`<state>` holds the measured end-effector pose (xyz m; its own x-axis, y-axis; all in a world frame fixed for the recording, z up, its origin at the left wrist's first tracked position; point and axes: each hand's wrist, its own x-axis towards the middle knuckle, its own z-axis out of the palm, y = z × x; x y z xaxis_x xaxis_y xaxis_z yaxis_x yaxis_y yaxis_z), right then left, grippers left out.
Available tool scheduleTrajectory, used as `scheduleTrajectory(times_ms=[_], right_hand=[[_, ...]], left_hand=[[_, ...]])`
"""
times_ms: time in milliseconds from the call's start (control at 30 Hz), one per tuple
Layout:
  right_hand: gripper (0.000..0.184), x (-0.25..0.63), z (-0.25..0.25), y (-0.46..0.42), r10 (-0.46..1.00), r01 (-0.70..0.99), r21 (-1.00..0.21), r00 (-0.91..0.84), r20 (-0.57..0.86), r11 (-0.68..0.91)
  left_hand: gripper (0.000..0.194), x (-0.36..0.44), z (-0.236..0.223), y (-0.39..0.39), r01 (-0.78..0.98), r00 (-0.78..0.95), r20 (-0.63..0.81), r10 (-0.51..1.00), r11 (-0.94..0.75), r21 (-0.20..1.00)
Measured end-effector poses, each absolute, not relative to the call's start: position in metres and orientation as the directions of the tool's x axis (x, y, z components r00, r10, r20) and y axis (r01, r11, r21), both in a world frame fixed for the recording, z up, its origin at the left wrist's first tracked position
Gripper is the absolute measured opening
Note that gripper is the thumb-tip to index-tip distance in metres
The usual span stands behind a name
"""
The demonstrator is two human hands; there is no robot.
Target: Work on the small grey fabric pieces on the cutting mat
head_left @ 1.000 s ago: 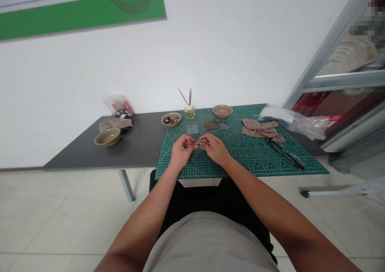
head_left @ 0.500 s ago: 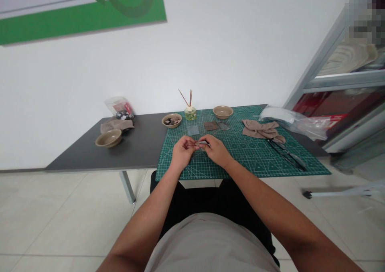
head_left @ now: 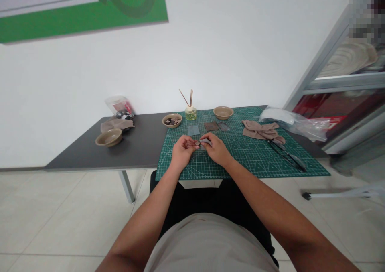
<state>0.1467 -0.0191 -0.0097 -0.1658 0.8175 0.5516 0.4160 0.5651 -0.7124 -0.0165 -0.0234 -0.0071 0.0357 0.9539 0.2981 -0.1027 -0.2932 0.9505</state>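
Over the front of the green cutting mat [head_left: 249, 159], my left hand [head_left: 182, 153] and my right hand [head_left: 217, 148] meet, fingertips pinched. Between them is a small thin greyish piece [head_left: 205, 142], perhaps a small bag or scrap of cloth; its kind is unclear. It shows mostly at my right fingers. My left fingers close on something small and dark beside it, largely hidden. Just beyond lie a flat pale blue-grey square [head_left: 193, 130], a brown flat square [head_left: 211, 126] and a grey, see-through piece [head_left: 223, 125].
Behind stand a bowl of small dark and tan pieces [head_left: 172, 120], a reed diffuser [head_left: 190, 112] and another bowl [head_left: 223, 112]. To the right are a brown cloth [head_left: 261, 130], black-handled scissors or similar tool [head_left: 287, 155] and plastic wrap [head_left: 294, 121]. A bowl [head_left: 108, 137] stands left.
Both hands stay at nearly the same place. My right fingers have shifted slightly, and more of the greyish piece now shows between and below them.
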Motion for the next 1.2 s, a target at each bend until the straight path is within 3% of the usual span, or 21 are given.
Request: scheduleTrajectory(times_ms=[167, 467, 1200], right_hand=[[0.019, 0.1488, -0.0086, -0.0194, 0.892, 0.315, -0.849, 0.015, 0.452, 0.425], [0.015, 0.1501, -0.0052, -0.0188, 0.883, 0.337, -0.817, -0.185, 0.431, 0.469], [0.022, 0.1541, -0.0075, -0.0157, 0.905, 0.268, -0.869, -0.217, 0.367, 0.417]], left_hand=[[0.028, -0.0152, -0.0044, -0.0248, -0.117, 0.019, 0.298, 0.954, -0.294, 0.949], [0.030, -0.0183, -0.0086, -0.0219, -0.146, 0.019, 0.302, 0.953, -0.296, 0.944], [0.029, -0.0195, -0.0095, -0.0213, -0.157, 0.056, 0.289, 0.956, -0.277, 0.948]])
